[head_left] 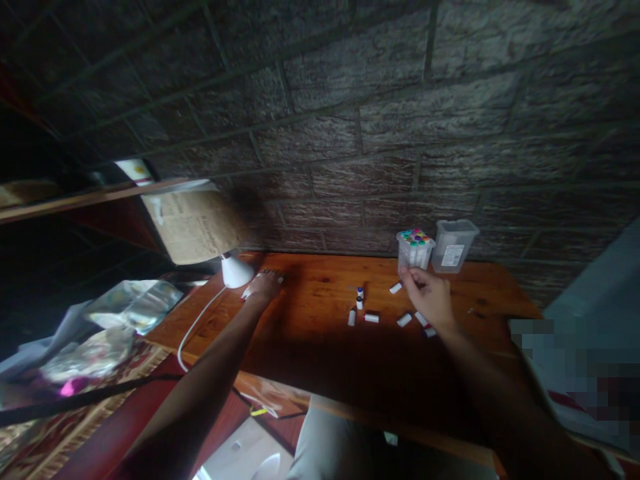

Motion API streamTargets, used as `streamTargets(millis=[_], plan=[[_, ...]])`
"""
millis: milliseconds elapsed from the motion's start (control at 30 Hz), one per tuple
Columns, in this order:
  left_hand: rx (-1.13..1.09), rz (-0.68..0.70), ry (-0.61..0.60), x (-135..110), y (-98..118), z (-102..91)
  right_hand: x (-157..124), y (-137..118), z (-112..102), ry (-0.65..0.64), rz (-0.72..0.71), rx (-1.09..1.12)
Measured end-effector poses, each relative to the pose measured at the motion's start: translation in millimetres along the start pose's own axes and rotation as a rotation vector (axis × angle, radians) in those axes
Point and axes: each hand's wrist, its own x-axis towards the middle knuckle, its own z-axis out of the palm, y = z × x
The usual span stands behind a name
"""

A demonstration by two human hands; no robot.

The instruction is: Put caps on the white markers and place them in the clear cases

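right hand point(429, 297) (bare) near filled tub point(424, 257)

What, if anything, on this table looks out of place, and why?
The small white cylinders scattered at differing angles on the wooden table: they look untidy beside the colour-topped pieces packed together in the tub. No damage is evident.
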Motion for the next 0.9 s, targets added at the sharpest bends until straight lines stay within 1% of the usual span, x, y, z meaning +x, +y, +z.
streamTargets(millis=[100,200,233,367,467,533,600,667,733,800,900], plan=[[-0.285,0.003,-0.028,-4,19,-4.5,0,1,2,-0.006,0.012,0.016],[-0.667,0.088,-0.131,-12,50,-6.2,0,2,3,-0.002,0.018,0.006],[-0.807,0.108,-0.146,-15,62,-5.5,0,2,4,-0.001,0.02,-0.001],[-1.269,0.156,-0.195,-27,111,2.1,1,5,5,-0.011,0.034,0.003],[-1.51,0.158,-0.231,-36,134,10.4,1,6,5,-0.022,0.039,0.005],[-1.667,0.145,-0.294,-42,142,15.8,2,5,5,-0.035,0.044,-0.005],[-1.874,0.115,-0.417,-48,144,20.3,1,3,5,-0.054,0.042,-0.01],[-1.967,0.114,-0.491,-51,143,23.9,0,1,6,-0.087,0.045,-0.015],[-1.993,0.126,-0.493,-51,142,26.5,-1,1,6,-0.124,0.067,-0.022],[-2.007,0.132,-0.464,-51,141,27.9,-2,2,6,-0.152,0.088,-0.031],[-2.011,0.145,-0.432,-51,140,28.1,-2,4,5,-0.154,0.105,-0.039]])
